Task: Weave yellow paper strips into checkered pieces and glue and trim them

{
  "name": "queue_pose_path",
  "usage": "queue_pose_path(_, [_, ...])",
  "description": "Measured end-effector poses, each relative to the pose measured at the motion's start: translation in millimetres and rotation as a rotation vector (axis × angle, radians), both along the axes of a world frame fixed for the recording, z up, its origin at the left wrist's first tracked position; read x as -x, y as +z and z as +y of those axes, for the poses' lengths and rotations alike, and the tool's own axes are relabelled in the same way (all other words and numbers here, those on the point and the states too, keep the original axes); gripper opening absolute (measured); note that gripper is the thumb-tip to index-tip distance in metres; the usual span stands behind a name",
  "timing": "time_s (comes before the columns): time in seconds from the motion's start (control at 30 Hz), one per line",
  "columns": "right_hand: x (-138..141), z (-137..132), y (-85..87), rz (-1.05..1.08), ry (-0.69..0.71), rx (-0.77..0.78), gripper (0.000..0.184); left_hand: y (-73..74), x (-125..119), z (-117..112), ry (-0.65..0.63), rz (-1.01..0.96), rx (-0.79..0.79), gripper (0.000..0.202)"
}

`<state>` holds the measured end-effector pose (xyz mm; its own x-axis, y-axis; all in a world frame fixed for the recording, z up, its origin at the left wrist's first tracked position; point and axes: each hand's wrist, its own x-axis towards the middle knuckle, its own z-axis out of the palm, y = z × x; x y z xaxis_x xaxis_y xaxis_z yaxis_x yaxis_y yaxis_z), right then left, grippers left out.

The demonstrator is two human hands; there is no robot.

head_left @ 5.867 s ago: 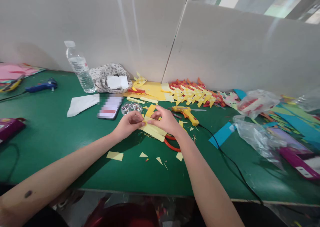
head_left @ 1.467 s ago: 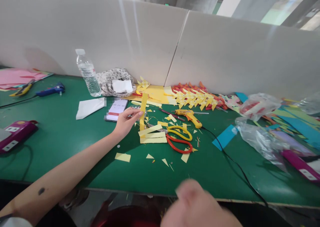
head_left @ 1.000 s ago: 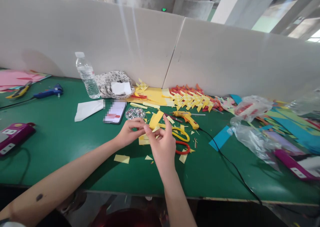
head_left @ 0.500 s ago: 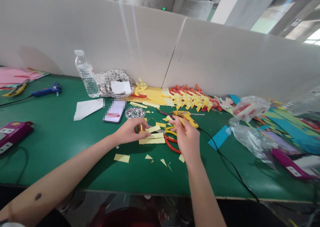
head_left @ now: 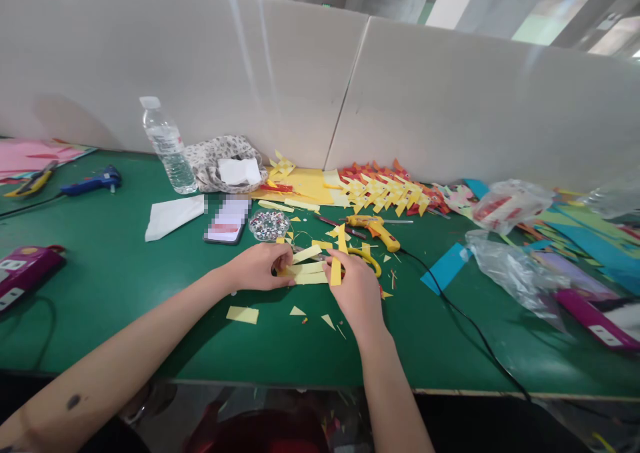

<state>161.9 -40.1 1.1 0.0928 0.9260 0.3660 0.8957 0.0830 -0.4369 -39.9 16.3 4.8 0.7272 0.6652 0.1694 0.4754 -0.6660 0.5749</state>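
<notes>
My left hand (head_left: pixel 260 266) rests on the green table (head_left: pixel 100 286) with its fingers pinched on pale yellow paper strips (head_left: pixel 307 273) lying there. My right hand (head_left: pixel 355 290) is just to the right of them and pinches one darker yellow strip (head_left: pixel 338 260), holding it upright over the others. Yellow-handled scissors (head_left: pixel 367 258) lie right behind my right hand. Small yellow paper scraps (head_left: pixel 243 314) are scattered in front of both hands.
A yellow glue gun (head_left: pixel 375 230) with a black cord, a dish of beads (head_left: pixel 269 224), a phone (head_left: pixel 227 218), a water bottle (head_left: pixel 165 146) and a pile of folded yellow and orange shapes (head_left: pixel 385 193) lie behind. Plastic bags (head_left: pixel 510 266) sit right; a purple device (head_left: pixel 25 266) sits left.
My right hand came back from the glue gun side toward the strips and now holds one yellow strip upright. My left hand stayed on the pale strips.
</notes>
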Motion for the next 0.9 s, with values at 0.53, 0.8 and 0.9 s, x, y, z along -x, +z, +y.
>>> queue_pose_path(0.53, [3.7,1.0,-3.4,-0.058,0.061,-0.048,0.033,-3.7,-1.3,1.4,0.008,-0.020,0.043,0.029])
queue_pose_path(0.8, [5.6,-0.3,-0.8,0.017,0.133,-0.104,0.030,-4.5,-0.4,1.8,0.018,-0.040,0.050,0.030])
queue_pose_path(0.9, [6.8,-1.0,-0.4,0.023,0.156,-0.156,0.027,-4.8,-0.5,2.4,0.009,-0.040,0.051,0.033])
